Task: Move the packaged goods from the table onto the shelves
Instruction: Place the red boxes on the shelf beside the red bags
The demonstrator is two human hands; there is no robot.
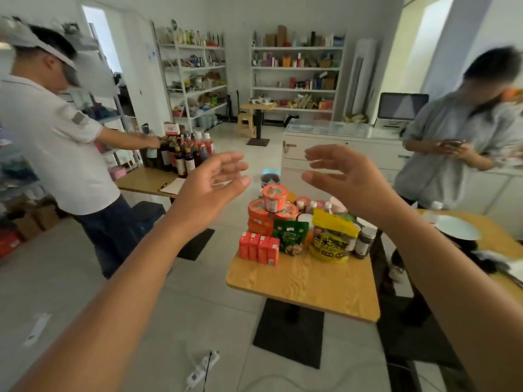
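While raised in mid-air ahead: left hand (210,182) and right hand (349,181), palms facing, well apart, fingers relaxed and spread, gripping nothing.
Packaged goods (283,216): clustered on the far half of the wooden table (302,287), below and beyond both hands, untouched.
Front row: 4 red cartons (259,248), green pouch (291,236), yellow bag (332,240), dark jar (365,241).
Behind: stacked orange cups (273,198), small capped bottles (311,206).
Shelves (295,69): white, against the far wall, well apart from the table, already stocked.
Bystanders: person in white (51,142) at left, reaching to sauce bottles (181,155); person in grey (458,142) at right, hands together at chest.
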